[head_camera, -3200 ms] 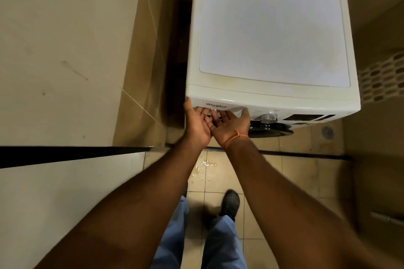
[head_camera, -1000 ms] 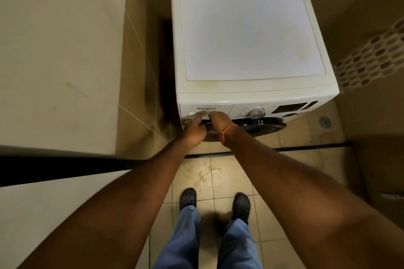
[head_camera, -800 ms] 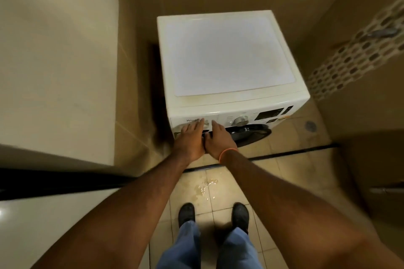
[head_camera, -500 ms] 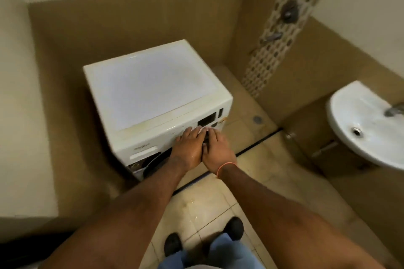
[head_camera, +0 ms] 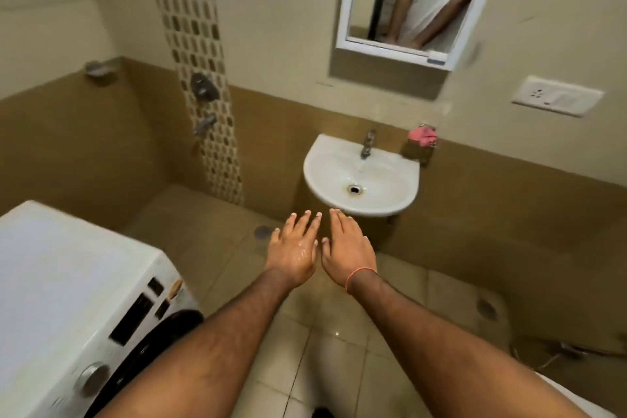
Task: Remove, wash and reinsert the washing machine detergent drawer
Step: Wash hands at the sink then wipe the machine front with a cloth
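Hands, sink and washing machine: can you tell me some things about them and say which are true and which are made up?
1. Both hands, the left hand and the right hand, are held out flat with nothing in their grip. True.
2. The round white ceramic wall sink is full of clothes. False: its bowl shows only the drain.
3. The white front-loading washing machine stands to the person's left. True.
4. The thin orange wrist thread is on the left wrist. False: it circles the right wrist.
5. The white-framed wall mirror hangs above the sink. True.
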